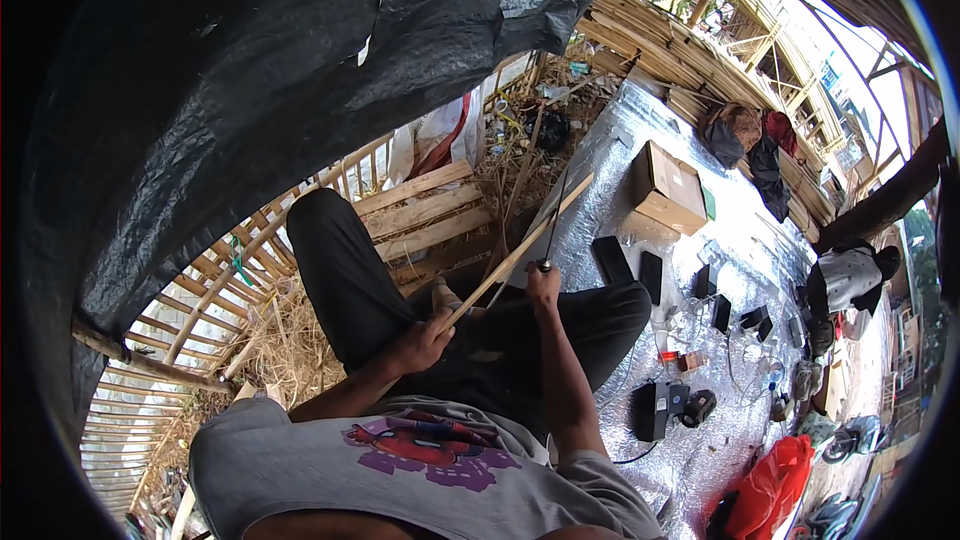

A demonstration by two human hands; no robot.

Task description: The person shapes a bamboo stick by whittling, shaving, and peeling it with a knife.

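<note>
Seated, legs folded, grey printed shirt nearest the camera. My left hand (422, 345) is closed around the near end of a long bamboo strip (515, 255), which runs up and to the right, away from me; gripping it low probably keeps it steady over my lap. My right hand (543, 287) is closed on the handle of a knife (555, 223), its blade lying along the strip just right of it, as if set to pare or split it. To my right, on the silver foil sheet (700, 440), sit black electronic boxes (655, 408) with cables, and nearer, a red plastic bag (770, 485). Farther along the sheet lie two flat black devices (612, 260), then a brown cardboard box (668, 188), rectangular, closed. Beyond my knees is a wooden pallet (425, 210); a black tarp (300, 50) hangs overhead.
</note>
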